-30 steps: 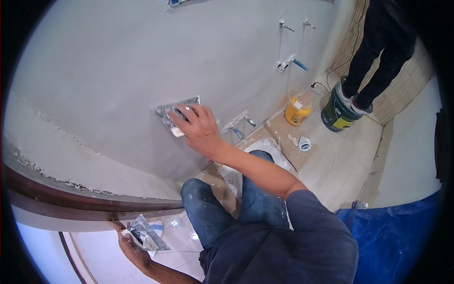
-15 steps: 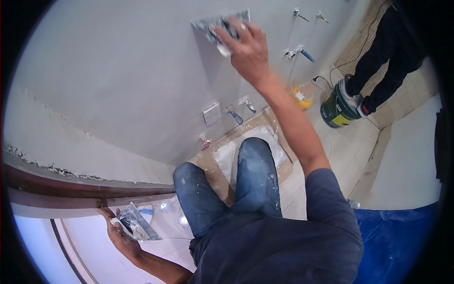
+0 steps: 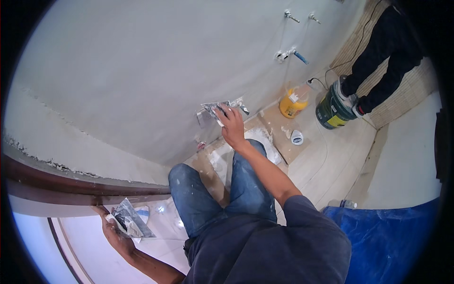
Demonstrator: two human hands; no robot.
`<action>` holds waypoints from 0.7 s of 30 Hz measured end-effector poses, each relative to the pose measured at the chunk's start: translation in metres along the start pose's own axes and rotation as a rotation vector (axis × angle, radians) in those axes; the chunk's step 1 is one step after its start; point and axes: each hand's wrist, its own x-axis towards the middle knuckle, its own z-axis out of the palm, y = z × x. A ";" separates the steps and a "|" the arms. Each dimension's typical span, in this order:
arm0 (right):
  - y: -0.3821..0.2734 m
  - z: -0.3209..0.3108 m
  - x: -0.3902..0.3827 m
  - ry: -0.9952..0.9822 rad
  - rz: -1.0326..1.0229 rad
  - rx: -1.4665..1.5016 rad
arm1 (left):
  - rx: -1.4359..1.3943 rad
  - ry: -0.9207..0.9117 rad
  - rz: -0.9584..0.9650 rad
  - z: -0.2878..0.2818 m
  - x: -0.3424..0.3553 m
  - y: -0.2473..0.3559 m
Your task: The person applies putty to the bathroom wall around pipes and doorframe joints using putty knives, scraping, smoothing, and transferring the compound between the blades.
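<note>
My right hand [image 3: 232, 128] grips a flat plastering blade [image 3: 213, 109], smeared with grey-white putty, low on the grey wall [image 3: 123, 90]. The blade lies at the wall beside a square box [image 3: 204, 118] and partly covers it; whether it presses on the wall I cannot tell. Down at the left, my left hand [image 3: 117, 239] holds a second blade [image 3: 135, 218], with white putty on it, next to the dark red-brown ledge [image 3: 85, 195]. My knees, in blue jeans, face the wall.
Pipe stubs [image 3: 300, 57] stick out of the wall. A yellow tub [image 3: 293, 104], a round white container [image 3: 297, 137] and cardboard [image 3: 279, 130] are on the floor. Another person's legs [image 3: 378, 61] stand at a green bucket [image 3: 333, 109]. Blue sheeting [image 3: 388, 236] lies lower right.
My right hand has brought its blade down the wall, from high up to beside the square box. My left hand and its blade have hardly moved.
</note>
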 end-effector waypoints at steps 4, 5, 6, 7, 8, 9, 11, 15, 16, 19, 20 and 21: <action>-0.002 -0.013 0.006 0.178 0.170 0.252 | -0.104 0.098 0.058 0.007 -0.009 -0.012; -0.009 -0.017 0.010 0.184 0.169 0.246 | -0.213 0.185 0.087 0.019 -0.010 -0.006; -0.016 -0.021 0.012 0.173 0.341 0.499 | -0.088 0.266 0.212 0.039 -0.018 -0.003; -0.027 -0.031 0.015 0.158 0.512 0.754 | -0.094 0.261 0.213 0.042 -0.024 -0.010; -0.041 -0.043 0.018 0.157 0.509 0.755 | -0.194 0.298 0.184 0.042 -0.032 -0.026; -0.056 -0.057 0.021 0.090 0.539 0.880 | -0.295 0.338 0.155 0.042 -0.040 -0.043; -0.078 -0.074 0.014 0.013 0.561 1.000 | -0.506 0.176 0.060 0.061 -0.054 -0.061; -0.118 -0.091 -0.022 -0.039 0.197 0.838 | -0.760 0.007 -0.505 0.128 -0.042 -0.071; -0.126 -0.096 -0.025 -0.025 -0.027 0.804 | -0.793 -0.028 -0.579 0.139 -0.041 -0.086; -0.152 -0.120 -0.025 -0.117 -0.425 0.769 | -0.930 -0.197 -0.801 0.159 -0.039 -0.091; -0.158 -0.127 -0.024 -0.217 -0.597 0.761 | -0.935 -0.196 -0.800 0.159 -0.038 -0.101; -0.160 -0.129 -0.024 -0.221 -0.599 0.761 | -0.920 -0.190 -0.832 0.157 -0.035 -0.114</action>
